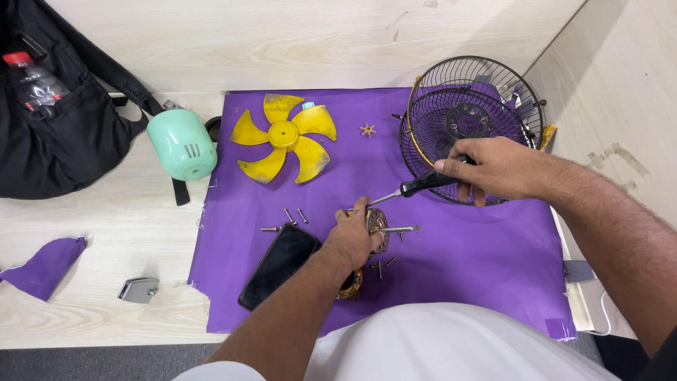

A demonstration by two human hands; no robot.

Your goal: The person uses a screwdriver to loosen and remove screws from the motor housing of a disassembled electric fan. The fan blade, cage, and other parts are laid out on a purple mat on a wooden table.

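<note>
I see a light wood table [106, 212] with a big purple sheet [465, 261] spread over it. A black bag [56, 134] lies at the far left. At the far right of the sheet stand two round black wire fan guards [471, 106]. A yellow fan blade [283, 137] lies at the far side, left of the guards, and a mint green fan housing [182, 144] sits just left of the sheet's edge. A black phone [278, 265] lies near me, touching my left arm.

My right hand [502, 168] is clenched around the black handle of a screwdriver [416, 187]. Its tip points left and down, to the fan motor [375, 229].

My left hand [350, 236] presses down on that motor, gripping it. The motor sits under and just right of this hand, in the middle of the sheet.

Small screws [295, 215] lie left of the motor.
</note>
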